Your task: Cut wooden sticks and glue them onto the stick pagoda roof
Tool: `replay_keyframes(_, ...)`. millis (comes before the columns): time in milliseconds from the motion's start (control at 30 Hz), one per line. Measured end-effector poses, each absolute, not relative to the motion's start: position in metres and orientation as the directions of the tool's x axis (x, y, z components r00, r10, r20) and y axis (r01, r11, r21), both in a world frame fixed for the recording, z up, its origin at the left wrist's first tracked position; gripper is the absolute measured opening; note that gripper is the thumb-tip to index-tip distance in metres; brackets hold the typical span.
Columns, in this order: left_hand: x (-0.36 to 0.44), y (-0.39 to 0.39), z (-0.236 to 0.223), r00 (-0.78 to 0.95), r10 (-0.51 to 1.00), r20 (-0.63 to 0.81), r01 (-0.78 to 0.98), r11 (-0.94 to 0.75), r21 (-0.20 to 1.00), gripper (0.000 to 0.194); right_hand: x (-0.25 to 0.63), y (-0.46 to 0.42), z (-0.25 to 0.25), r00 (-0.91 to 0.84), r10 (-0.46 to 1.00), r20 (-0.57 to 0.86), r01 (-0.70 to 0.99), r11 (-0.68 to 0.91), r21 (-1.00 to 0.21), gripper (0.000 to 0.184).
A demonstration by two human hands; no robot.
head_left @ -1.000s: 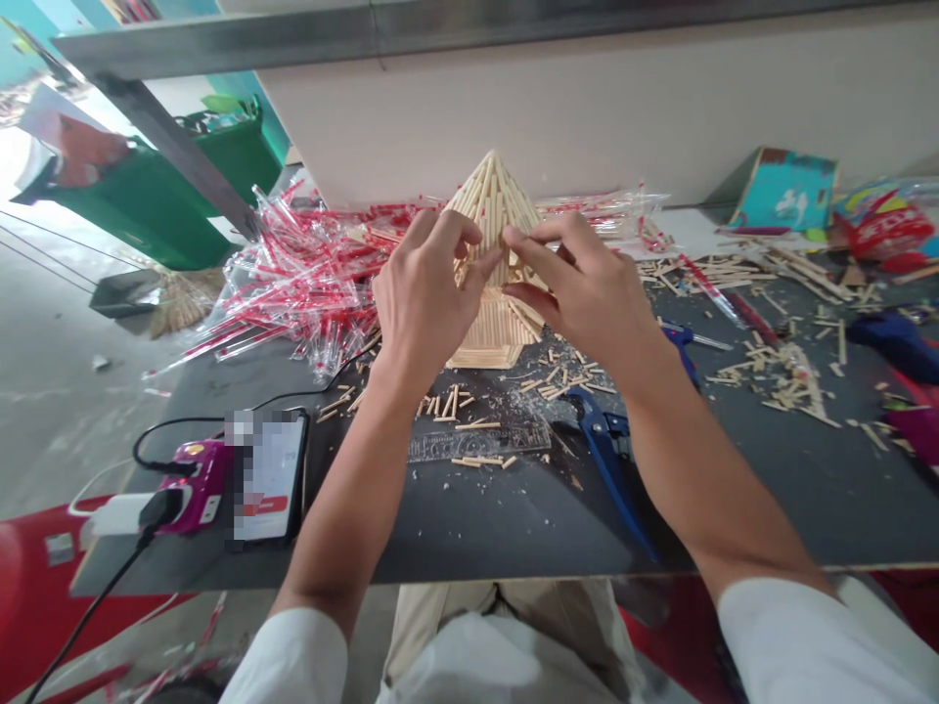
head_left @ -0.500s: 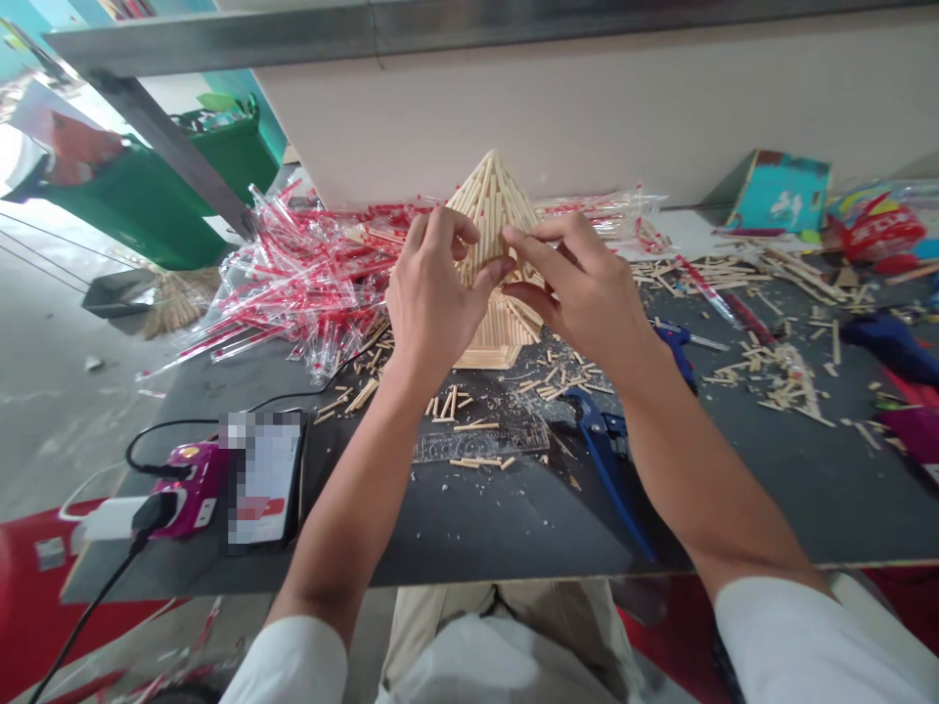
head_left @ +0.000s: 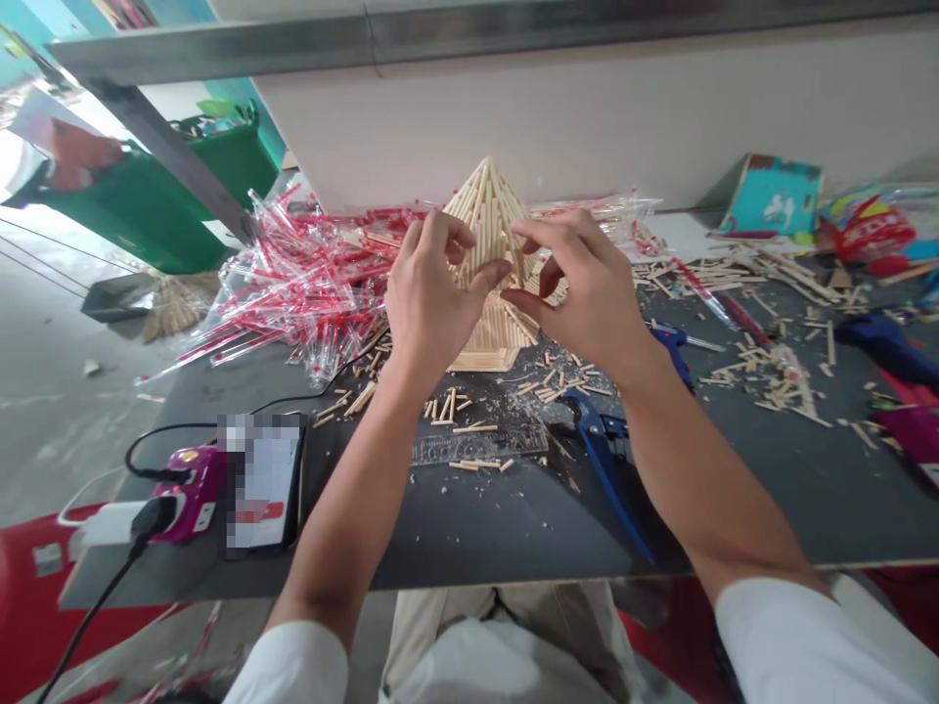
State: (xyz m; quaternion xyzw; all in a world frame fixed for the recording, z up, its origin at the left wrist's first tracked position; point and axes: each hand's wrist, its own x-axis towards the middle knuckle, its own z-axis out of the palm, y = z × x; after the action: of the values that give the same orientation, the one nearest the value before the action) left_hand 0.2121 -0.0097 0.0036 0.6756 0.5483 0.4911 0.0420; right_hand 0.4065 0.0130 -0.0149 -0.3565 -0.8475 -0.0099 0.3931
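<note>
A small model house (head_left: pixel 488 200) of pale wooden sticks, with a pointed roof, stands at the back middle of the table. At its left side is my left hand (head_left: pixel 432 288), its fingers curled and its thumb lying across the front below the roof, gripping the model. To the right, my right hand (head_left: pixel 583 284) has thumb and index finger apart, close to the model's right side; nothing shows between them. My hands partly hide the model's middle, while its stepped stick base (head_left: pixel 484 359) shows below them.
Red-and-clear plastic wrappers (head_left: pixel 315 284) heap up at left. Cut stick pieces surround a clear ruler (head_left: pixel 476 447). Blue cutters (head_left: pixel 605 474) and a blue glue gun (head_left: pixel 671 347) lie right. A phone (head_left: pixel 265 484) and purple power strip (head_left: pixel 187 489) sit front left.
My right index finger and thumb have drawn slightly apart and away from the roof. My left hand has stayed nearly in place at the model.
</note>
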Motion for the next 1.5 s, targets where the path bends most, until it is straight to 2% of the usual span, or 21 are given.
replay_keyframes(433, 0.21, -0.007, 0.0, -0.051, 0.757, 0.651, 0.746, -0.405, 0.529, 0.029, 0.403, 0.01, -0.011, -0.449, 0.589, 0.672, 0.609, 0.752, -0.253, 0.048)
replay_keyframes(733, 0.211, -0.007, 0.001, -0.073, 0.776, 0.627, 0.716, -0.397, 0.574, 0.027, 0.403, 0.01, -0.012, -0.455, 0.574, 0.681, 0.616, 0.755, -0.224, 0.046)
replay_keyframes(1233, 0.211, -0.006, 0.001, -0.074, 0.781, 0.62, 0.708, -0.397, 0.584, 0.024, 0.396, 0.005, -0.012, -0.446, 0.577, 0.684, 0.65, 0.734, -0.196, 0.045)
replay_keyframes(1500, 0.21, -0.007, 0.002, -0.047, 0.767, 0.64, 0.735, -0.407, 0.542, 0.025, 0.397, 0.006, -0.012, -0.451, 0.585, 0.674, 0.65, 0.733, -0.202, 0.048)
